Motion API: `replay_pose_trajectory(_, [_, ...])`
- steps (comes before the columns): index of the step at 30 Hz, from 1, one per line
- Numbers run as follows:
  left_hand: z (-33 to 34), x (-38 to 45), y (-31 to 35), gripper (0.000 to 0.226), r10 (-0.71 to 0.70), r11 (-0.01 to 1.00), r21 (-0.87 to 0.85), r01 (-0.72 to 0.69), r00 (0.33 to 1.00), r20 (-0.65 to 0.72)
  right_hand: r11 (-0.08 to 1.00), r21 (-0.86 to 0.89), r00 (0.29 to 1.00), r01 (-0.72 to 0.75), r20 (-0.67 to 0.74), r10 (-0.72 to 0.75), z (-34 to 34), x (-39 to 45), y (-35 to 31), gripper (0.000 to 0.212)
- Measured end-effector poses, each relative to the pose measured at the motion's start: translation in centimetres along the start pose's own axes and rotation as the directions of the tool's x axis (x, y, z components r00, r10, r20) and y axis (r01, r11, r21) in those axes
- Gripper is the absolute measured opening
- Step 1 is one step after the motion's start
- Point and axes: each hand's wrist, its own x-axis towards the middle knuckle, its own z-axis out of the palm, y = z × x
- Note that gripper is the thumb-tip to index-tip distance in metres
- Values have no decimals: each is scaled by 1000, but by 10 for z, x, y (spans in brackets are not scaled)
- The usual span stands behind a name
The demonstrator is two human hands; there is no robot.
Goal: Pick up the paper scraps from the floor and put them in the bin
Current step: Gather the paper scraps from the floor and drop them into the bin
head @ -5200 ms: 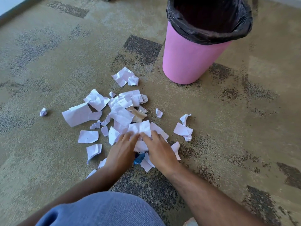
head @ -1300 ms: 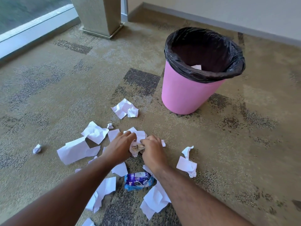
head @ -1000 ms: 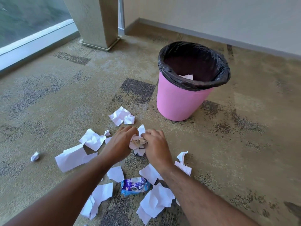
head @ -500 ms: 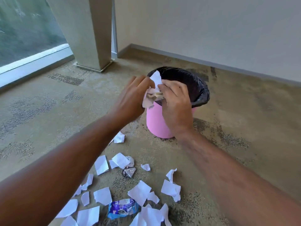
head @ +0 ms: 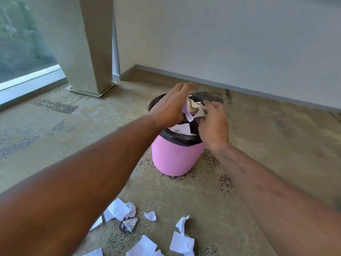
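Over the pink bin (head: 175, 159), I have my left hand (head: 171, 106) and right hand (head: 212, 122) cupped around a crumpled paper wad (head: 195, 108), fingers mostly straight and spread, the grip loose, the wad pressed between the palms just above the black liner (head: 180, 139). White paper (head: 181, 128) already lies inside the bin. More paper scraps (head: 181, 243) and a foil wrapper (head: 128, 224) lie on the carpet (head: 258, 135) in front of it.
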Motion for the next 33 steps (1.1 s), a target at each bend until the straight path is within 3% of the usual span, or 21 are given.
replay_pose_trajectory(3, [0, -1, 6, 117, -32, 999, 9, 31, 999, 37, 1000, -4, 999, -13, 37, 13, 1, -2, 10, 62])
replay_pose_trajectory(7, [-1, -9, 7, 118, -60, 998, 29, 58, 996, 60, 1000, 0, 999, 28, 24, -28, 8, -6, 18, 57])
replay_pose_trajectory(13, [0, -38, 11, 86, -53, 997, 56, 52, 999, 15, 982, -33, 981, 184, -62, -186, 13, -30, 13, 38])
replay_pose_trajectory(20, [3, -111, 23, 64, -1, 999, -42, 0, 999, -39, 930, -49, 928, 365, -64, -368, 21, -90, -1, 30])
replay_pose_trajectory(24, [7, -169, 27, 58, -55, 998, -46, 53, 998, -43, 911, -120, 918, 395, 18, -396, 25, -144, 1, 31])
replay_pose_trajectory(27, [16, -222, 31, 59, -150, 983, -92, 156, 986, 70, 919, -54, 898, 390, 245, -366, 28, -189, 10, 29])
replay_pose_trajectory(29, [23, -257, 34, 64, -212, 962, -117, 246, 946, 246, 946, 20, 799, 322, 531, -283, 27, -213, 13, 32])
replay_pose_trajectory(31, [30, -290, 38, 76, -247, 948, -76, 309, 865, 438, 962, -25, 591, 271, 793, -146, 27, -236, 16, 40])
replay_pose_trajectory(33, [37, -321, 41, 95, -275, 939, -9, 344, 767, 580, 971, -84, 446, 223, 895, -25, 27, -258, 18, 47])
